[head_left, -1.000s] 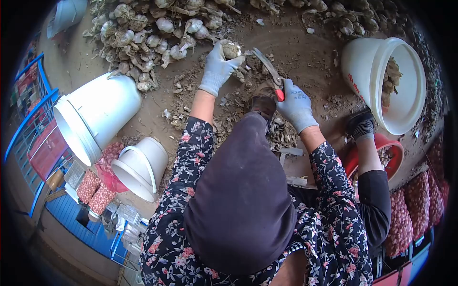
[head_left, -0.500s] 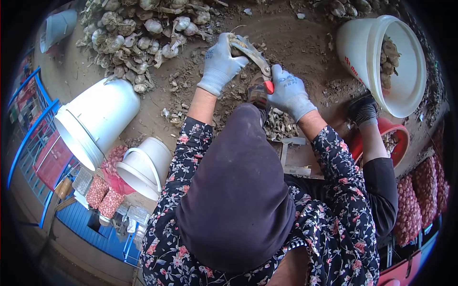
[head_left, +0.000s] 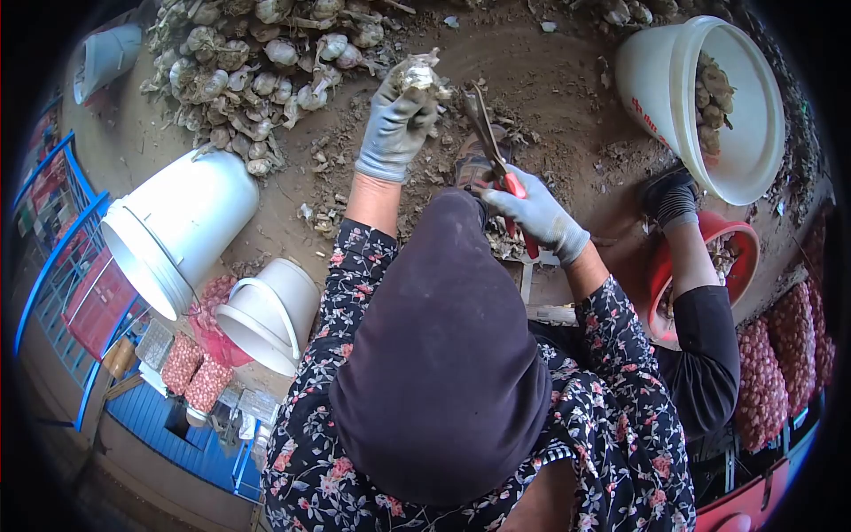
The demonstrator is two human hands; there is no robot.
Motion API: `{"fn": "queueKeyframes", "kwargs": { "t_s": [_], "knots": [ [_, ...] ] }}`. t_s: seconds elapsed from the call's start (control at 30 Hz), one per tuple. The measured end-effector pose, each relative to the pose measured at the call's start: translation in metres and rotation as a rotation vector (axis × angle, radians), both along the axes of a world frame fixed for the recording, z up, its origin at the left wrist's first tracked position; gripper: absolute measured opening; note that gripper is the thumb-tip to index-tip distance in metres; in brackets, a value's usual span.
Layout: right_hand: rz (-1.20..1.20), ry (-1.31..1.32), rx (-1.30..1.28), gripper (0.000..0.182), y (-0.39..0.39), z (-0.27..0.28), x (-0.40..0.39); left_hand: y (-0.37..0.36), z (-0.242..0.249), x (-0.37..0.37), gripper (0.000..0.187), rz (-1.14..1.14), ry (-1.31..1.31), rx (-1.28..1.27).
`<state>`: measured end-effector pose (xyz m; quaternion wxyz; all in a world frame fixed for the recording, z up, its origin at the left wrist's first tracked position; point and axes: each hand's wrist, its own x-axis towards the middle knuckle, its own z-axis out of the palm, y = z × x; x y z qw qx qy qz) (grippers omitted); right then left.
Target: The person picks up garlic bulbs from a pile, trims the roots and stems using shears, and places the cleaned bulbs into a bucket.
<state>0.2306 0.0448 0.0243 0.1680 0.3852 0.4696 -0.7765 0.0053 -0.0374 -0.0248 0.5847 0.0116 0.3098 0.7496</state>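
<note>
In my gloved left hand [head_left: 394, 129] is a garlic bulb [head_left: 417, 76], its pale root end turned up above the fingers. My gloved right hand [head_left: 539, 213] grips red-handled pruning shears [head_left: 490, 142], whose blades point up and to the left, apart from the bulb. A large heap of garlic bulbs [head_left: 266, 75] lies on the ground to the left of my left hand. Bits of dry stalk and skin are scattered on the soil below the shears.
A tipped white bucket [head_left: 656, 89] with garlic inside lies at the right, beside a red bucket [head_left: 749, 257]. White buckets [head_left: 199, 213] [head_left: 284, 297] lie at the left. Filled net bags [head_left: 762, 381] stand at the lower right.
The shears have come away from the bulb, and my right hand has moved down and right. My left hand has turned, lifting the bulb into view.
</note>
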Motion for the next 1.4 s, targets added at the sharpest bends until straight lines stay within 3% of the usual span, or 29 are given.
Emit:
{"fn": "queueKeyframes", "kwargs": {
  "t_s": [0.03, 0.1, 0.2, 0.37, 0.5, 0.57, 0.6, 0.63, 0.7, 0.77, 0.83, 0.87, 0.9, 0.97, 1.07, 1.2, 1.27, 1.3, 1.37, 1.4],
  "knots": [
    [0.036, -0.032, -0.084, 0.036, 0.001, 0.001, -0.004, 0.001, 0.003, 0.005, 0.043, 0.001, 0.001, -0.003],
    [0.022, -0.016, -0.105, 0.039, -0.001, -0.005, -0.013, 0.005, 0.011, 0.015, 0.041, 0.096, 0.143, -0.256],
    [-0.057, 0.152, 0.048, 0.037, -0.005, -0.018, -0.024, 0.001, 0.005, 0.013, 0.042, 0.062, 0.170, -0.155],
    [-0.067, 0.171, -0.033, 0.031, 0.003, -0.020, -0.034, -0.001, -0.010, 0.015, 0.043, 0.051, 0.365, -0.167],
    [-0.165, 0.049, -0.161, 0.019, 0.003, -0.007, -0.027, -0.012, -0.015, 0.006, 0.040, -0.028, 0.208, -0.160],
    [-0.388, -0.036, -0.214, 0.019, -0.005, -0.012, -0.015, -0.017, -0.004, 0.004, 0.038, 0.089, 0.040, 0.064],
    [-0.425, -0.099, -0.276, 0.018, -0.003, -0.005, -0.012, -0.020, 0.010, 0.006, 0.035, 0.214, -0.107, -0.177],
    [-0.423, -0.094, -0.275, 0.018, -0.004, -0.007, -0.006, -0.027, 0.005, -0.002, 0.035, 0.216, -0.103, -0.174],
    [-0.352, -0.130, -0.213, 0.018, -0.008, -0.019, 0.003, -0.050, -0.015, -0.029, 0.025, 0.076, 0.185, -0.330],
    [-0.323, -0.144, -0.142, 0.017, -0.012, -0.024, 0.003, -0.039, -0.003, -0.044, 0.019, 0.161, 0.209, -0.326],
    [-0.323, -0.149, -0.111, 0.017, -0.011, -0.024, -0.004, 0.009, 0.055, -0.050, 0.024, -0.343, 0.978, -0.963],
    [-0.316, -0.146, -0.112, 0.017, -0.010, -0.025, -0.008, 0.018, 0.043, -0.060, 0.034, -0.411, 1.306, -0.893],
    [-0.297, -0.153, -0.111, 0.018, -0.010, -0.026, -0.011, 0.026, 0.036, -0.063, 0.034, -0.408, 1.305, -0.901],
    [-0.293, -0.149, -0.101, 0.018, -0.005, -0.026, -0.018, 0.052, 0.025, -0.072, 0.043, -0.623, 1.977, -1.468],
    [-0.156, -0.144, 0.074, 0.026, -0.004, -0.029, -0.017, 0.039, -0.023, -0.115, 0.059, -0.753, 1.844, -1.563],
    [-0.054, -0.175, 0.238, 0.032, -0.003, -0.032, -0.014, 0.021, 0.003, -0.117, 0.051, -0.722, 1.823, -1.403],
    [0.265, -0.180, 0.562, 0.036, 0.004, -0.010, -0.022, 0.006, 0.022, -0.094, 0.044, -0.156, 0.666, -0.780],
    [0.264, -0.181, 0.562, 0.036, 0.005, -0.004, -0.025, 0.002, 0.028, -0.082, 0.044, -0.158, 0.667, -0.779],
    [0.264, -0.095, 0.788, 0.032, 0.005, 0.004, -0.027, 0.001, 0.034, -0.056, 0.043, -0.029, 0.366, -0.316],
    [0.309, -0.100, 0.861, 0.041, 0.007, 0.003, -0.027, 0.004, 0.038, -0.044, 0.043, -0.036, 0.357, -0.313]
  ]
}}
